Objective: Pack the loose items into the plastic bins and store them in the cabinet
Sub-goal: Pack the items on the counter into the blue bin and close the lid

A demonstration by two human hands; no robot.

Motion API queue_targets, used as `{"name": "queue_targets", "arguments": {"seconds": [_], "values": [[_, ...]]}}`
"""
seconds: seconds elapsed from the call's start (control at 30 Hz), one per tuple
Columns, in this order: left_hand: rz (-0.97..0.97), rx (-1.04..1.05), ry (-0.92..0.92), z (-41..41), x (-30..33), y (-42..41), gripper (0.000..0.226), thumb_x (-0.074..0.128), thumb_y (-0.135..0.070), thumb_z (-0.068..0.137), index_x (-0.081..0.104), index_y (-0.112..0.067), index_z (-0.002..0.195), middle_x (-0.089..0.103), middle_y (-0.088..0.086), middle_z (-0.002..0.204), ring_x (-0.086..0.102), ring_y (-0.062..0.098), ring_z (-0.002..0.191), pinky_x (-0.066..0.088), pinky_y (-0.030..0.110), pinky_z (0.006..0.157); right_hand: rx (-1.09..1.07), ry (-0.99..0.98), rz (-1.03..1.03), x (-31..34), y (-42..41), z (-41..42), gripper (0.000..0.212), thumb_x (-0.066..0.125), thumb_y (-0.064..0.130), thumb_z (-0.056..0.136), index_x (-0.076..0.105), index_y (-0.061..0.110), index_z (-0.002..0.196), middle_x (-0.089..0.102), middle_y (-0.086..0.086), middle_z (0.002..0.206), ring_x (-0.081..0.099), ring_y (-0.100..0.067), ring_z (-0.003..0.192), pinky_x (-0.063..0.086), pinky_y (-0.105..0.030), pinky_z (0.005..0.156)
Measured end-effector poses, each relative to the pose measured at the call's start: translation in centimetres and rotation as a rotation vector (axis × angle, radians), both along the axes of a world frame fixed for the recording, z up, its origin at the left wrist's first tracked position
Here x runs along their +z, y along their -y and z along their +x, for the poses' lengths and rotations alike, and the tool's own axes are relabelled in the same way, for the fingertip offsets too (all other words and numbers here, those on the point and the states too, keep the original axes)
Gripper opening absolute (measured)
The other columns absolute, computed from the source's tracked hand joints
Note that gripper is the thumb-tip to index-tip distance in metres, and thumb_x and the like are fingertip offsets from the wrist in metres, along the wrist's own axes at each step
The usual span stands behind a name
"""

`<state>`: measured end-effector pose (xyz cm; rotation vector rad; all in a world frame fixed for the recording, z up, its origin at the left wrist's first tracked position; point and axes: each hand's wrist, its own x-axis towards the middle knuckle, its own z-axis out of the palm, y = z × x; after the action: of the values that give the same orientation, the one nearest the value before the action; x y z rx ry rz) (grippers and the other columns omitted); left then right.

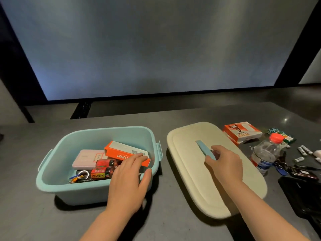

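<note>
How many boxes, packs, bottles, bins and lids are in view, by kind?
Orange boxes: 2
Red packs: 2
Water bottle: 1
Blue bin: 1
Cream lid: 1
Total: 7
</note>
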<state>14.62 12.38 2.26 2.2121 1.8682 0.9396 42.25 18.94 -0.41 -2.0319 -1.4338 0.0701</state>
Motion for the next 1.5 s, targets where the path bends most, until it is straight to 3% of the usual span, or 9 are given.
{"name": "queue_targets", "arguments": {"seconds": [0.2,0.37,0.47,0.63,0.77,0.93,1.23,1.4,1.5], "values": [[0.143,0.103,0.429,-4.4,2.9,0.1,0.025,0.055,-0.021,0.091,0.058,-0.027,0.115,0.054,-0.014,0.123,0.044,0.003,0.117,0.038,0.034,0.101,0.211,0.014,0.118,7.0,0.1,-5.2,0.042,0.076,0.032,0.077,0.066,0.031,0.118,0.070,0.007,0.099,0.058,-0.008,0.078,0.050,-0.026,0.073],[0.241,0.173,0.353,-7.9,4.2,1.3,0.031,0.045,-0.035,0.088,0.056,-0.032,0.117,0.048,-0.019,0.130,0.038,-0.003,0.120,0.030,0.023,0.099,0.574,0.004,0.092,8.3,-0.5,-12.7,0.030,0.071,0.032,0.081,0.069,0.035,0.111,0.065,0.015,0.092,0.057,-0.001,0.076,0.047,-0.016,0.068],[0.188,0.202,0.232,-10.0,3.5,1.9,0.029,0.052,-0.031,0.091,0.058,-0.032,0.119,0.043,-0.019,0.135,0.035,0.001,0.125,0.028,0.028,0.105,0.738,0.068,0.037,7.5,-1.9,-17.5,0.023,0.070,0.033,0.083,0.070,0.038,0.106,0.062,0.019,0.088,0.053,0.001,0.075,0.037,-0.010,0.063],[0.017,0.219,0.082,-13.2,1.7,2.1,0.035,0.045,-0.038,0.094,0.050,-0.039,0.128,0.028,-0.022,0.148,0.020,0.001,0.136,0.015,0.033,0.117,0.872,0.107,-0.035,7.1,-4.2,-22.8,0.019,0.067,0.031,0.086,0.072,0.033,0.104,0.063,0.014,0.089,0.054,-0.006,0.077,0.049,-0.023,0.069],[-0.064,0.241,0.064,-14.7,1.1,1.4,0.039,0.037,-0.044,0.095,0.043,-0.040,0.134,0.024,-0.022,0.150,0.017,0.001,0.138,0.011,0.028,0.117,0.917,0.126,-0.039,6.4,-4.9,-25.0,0.022,0.065,0.031,0.088,0.070,0.032,0.109,0.065,0.013,0.098,0.051,-0.005,0.081,0.036,-0.010,0.066],[-0.094,0.256,-0.039,-15.2,0.8,0.6,0.043,0.030,-0.048,0.096,0.039,-0.040,0.137,0.028,-0.020,0.150,0.020,0.001,0.138,0.007,0.025,0.115,0.917,0.053,-0.066,5.5,-4.3,-24.9,0.022,0.063,0.032,0.089,0.070,0.035,0.109,0.066,0.012,0.104,0.053,-0.005,0.090,0.046,-0.019,0.078],[-0.105,0.269,-0.138,-14.5,0.0,1.0,0.044,0.028,-0.048,0.096,0.038,-0.039,0.138,0.029,-0.019,0.150,0.020,0.003,0.140,0.009,0.026,0.113,0.956,0.099,-0.037,4.5,-2.1,-24.4,0.032,0.054,0.026,0.095,0.061,0.028,0.126,0.060,0.015,0.126,0.047,-0.007,0.118,0.036,-0.020,0.098],[-0.118,0.085,-0.126,-10.6,1.3,-2.9,0.049,0.031,-0.048,0.096,0.028,-0.036,0.143,0.018,-0.013,0.156,0.015,0.009,0.142,0.008,0.028,0.115,0.641,0.108,0.002,3.8,-1.5,-20.3,0.033,0.057,0.027,0.092,0.061,0.026,0.125,0.056,0.008,0.134,0.045,-0.013,0.128,0.027,-0.026,0.108],[-0.138,-0.048,-0.175,-7.6,1.6,-5.4,0.051,0.031,-0.049,0.095,0.024,-0.037,0.144,0.014,-0.012,0.157,0.010,0.012,0.144,0.004,0.032,0.116,0.404,-0.198,-0.055,3.1,-0.7,-17.9,0.058,0.065,0.040,0.085,0.047,0.023,0.137,0.045,0.004,0.144,0.037,-0.017,0.135,0.030,-0.037,0.112]]}}
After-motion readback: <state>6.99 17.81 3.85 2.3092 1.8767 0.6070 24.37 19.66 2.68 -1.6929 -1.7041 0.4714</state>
